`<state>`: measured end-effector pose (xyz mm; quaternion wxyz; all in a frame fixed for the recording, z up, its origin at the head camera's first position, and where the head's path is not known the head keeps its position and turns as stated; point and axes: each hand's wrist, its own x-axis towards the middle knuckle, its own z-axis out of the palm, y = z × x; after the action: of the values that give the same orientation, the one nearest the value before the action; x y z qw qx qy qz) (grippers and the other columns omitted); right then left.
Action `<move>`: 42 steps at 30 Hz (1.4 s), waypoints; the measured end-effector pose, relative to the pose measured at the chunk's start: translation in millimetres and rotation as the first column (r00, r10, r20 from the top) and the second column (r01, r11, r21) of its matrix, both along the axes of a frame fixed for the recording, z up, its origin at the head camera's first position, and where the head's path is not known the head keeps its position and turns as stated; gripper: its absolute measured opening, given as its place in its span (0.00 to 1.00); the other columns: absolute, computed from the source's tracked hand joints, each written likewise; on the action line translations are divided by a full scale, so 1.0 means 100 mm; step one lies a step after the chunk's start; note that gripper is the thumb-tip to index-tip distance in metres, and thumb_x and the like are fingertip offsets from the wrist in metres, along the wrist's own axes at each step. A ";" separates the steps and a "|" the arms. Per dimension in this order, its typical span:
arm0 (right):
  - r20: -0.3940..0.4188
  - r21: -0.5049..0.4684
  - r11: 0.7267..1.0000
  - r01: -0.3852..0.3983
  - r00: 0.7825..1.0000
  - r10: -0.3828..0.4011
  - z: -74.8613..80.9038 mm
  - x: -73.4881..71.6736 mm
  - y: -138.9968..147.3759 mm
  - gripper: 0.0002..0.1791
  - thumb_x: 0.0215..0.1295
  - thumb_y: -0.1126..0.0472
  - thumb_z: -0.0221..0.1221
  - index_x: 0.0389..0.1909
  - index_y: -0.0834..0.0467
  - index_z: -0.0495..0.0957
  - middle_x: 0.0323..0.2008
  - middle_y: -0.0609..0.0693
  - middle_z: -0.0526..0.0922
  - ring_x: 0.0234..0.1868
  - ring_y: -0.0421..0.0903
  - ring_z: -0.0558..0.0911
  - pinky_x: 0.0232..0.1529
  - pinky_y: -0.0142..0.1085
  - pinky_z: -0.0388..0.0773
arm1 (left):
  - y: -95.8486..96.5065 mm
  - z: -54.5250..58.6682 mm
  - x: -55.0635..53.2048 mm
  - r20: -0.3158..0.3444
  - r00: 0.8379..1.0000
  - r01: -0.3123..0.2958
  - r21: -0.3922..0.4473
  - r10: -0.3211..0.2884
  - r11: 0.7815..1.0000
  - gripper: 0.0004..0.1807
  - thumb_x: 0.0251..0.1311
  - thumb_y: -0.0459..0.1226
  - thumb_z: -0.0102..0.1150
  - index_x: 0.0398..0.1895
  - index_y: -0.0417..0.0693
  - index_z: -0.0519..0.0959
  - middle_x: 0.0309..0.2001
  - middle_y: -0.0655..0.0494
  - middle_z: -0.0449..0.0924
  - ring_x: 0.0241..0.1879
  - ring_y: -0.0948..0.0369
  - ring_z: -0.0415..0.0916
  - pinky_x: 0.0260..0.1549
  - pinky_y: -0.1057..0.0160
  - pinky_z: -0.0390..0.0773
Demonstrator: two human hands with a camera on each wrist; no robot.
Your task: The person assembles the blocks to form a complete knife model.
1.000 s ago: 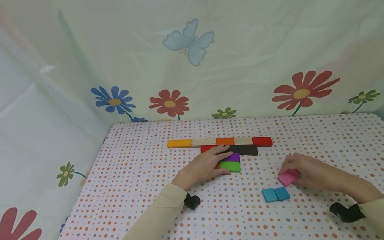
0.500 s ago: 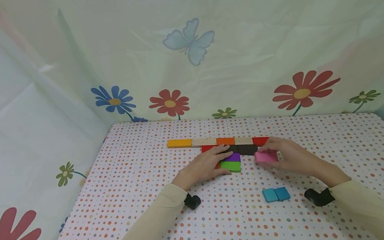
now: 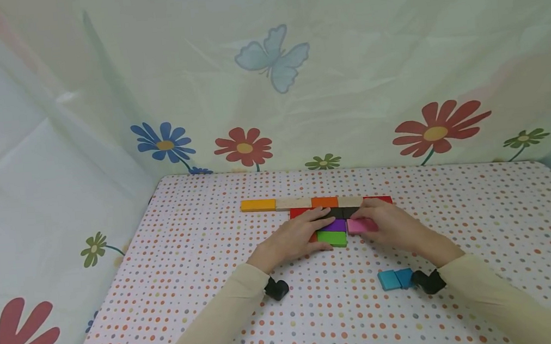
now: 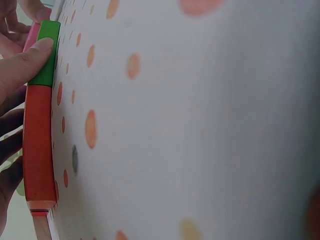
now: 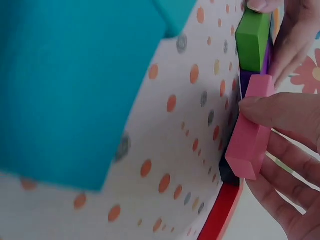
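Observation:
My left hand (image 3: 291, 237) rests over a group of flat wooden blocks, its fingers spread and fairly straight. Its thumb touches the green block (image 4: 48, 62), beside a long red block (image 4: 38, 145). A purple block (image 3: 336, 225) lies behind the green one. Between thumb and fingers, my right hand (image 3: 401, 229) pinches a pink block (image 5: 251, 127). In the head view the pink block lies just right of the purple block and in front of the black blocks (image 3: 336, 213); whether it touches them cannot be told. The left hand hides part of the group.
Along the back runs a row of yellow (image 3: 258, 205), plain wood (image 3: 293, 204), orange (image 3: 324, 202) and red blocks (image 3: 381, 199). Two blue blocks (image 3: 389, 280) lie at the front right, partly behind the right wrist's black camera (image 3: 429, 282). The dotted tablecloth (image 3: 202, 238) meets a flowered backdrop.
My right hand has carried the pink block left and away from me, from beside the blue blocks to the purple block's right side. The left hand has stayed in place.

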<state>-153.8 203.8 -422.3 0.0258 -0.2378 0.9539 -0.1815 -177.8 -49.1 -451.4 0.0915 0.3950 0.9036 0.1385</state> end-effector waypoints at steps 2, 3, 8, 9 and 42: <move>-0.009 0.017 1.000 -0.002 1.000 0.002 -0.02 -0.01 -0.02 0.20 0.55 0.67 0.78 0.50 0.63 0.87 0.45 0.58 0.81 0.46 0.55 0.80 0.51 0.53 0.85 | 0.00 0.00 0.00 0.001 1.000 0.002 0.001 -0.002 1.000 0.38 0.73 0.58 0.58 0.80 0.53 0.65 0.83 0.57 0.54 0.81 0.58 0.53 0.75 0.58 0.63; -0.016 0.026 1.000 -0.003 1.000 0.004 -0.02 -0.01 -0.03 0.20 0.55 0.67 0.78 0.50 0.63 0.87 0.44 0.57 0.80 0.45 0.54 0.80 0.50 0.52 0.85 | 0.00 0.00 0.00 0.002 1.000 0.002 0.001 -0.002 1.000 0.38 0.73 0.58 0.58 0.80 0.54 0.65 0.83 0.57 0.54 0.81 0.58 0.53 0.75 0.58 0.62; -0.050 0.058 0.998 -0.005 0.999 0.008 -0.05 -0.01 -0.06 0.20 0.54 0.67 0.78 0.49 0.63 0.88 0.41 0.54 0.79 0.42 0.50 0.79 0.46 0.47 0.86 | -0.01 0.00 0.00 0.006 1.000 0.000 0.003 0.000 1.000 0.39 0.73 0.60 0.57 0.81 0.54 0.65 0.83 0.57 0.53 0.81 0.59 0.52 0.75 0.57 0.61; -0.052 0.058 0.998 -0.003 0.999 0.006 -0.05 0.00 -0.06 0.20 0.55 0.67 0.78 0.49 0.63 0.88 0.41 0.54 0.79 0.41 0.49 0.79 0.46 0.46 0.86 | -0.01 0.00 0.00 0.010 1.000 -0.001 0.007 0.001 1.000 0.39 0.73 0.60 0.57 0.81 0.54 0.65 0.83 0.57 0.53 0.81 0.59 0.51 0.76 0.57 0.61; -0.105 0.038 0.999 0.017 0.994 -0.013 -0.10 0.06 -0.11 0.19 0.55 0.70 0.77 0.49 0.66 0.87 0.41 0.54 0.79 0.41 0.48 0.79 0.43 0.42 0.86 | -0.02 -0.03 -0.01 0.034 0.999 -0.012 0.039 0.011 0.999 0.38 0.72 0.59 0.59 0.80 0.55 0.66 0.83 0.58 0.54 0.81 0.60 0.52 0.75 0.58 0.62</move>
<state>-147.9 192.8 -431.8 -0.0210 -0.2392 0.9591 -0.1502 -178.7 -50.7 -454.1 0.0982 0.3893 0.9012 0.1631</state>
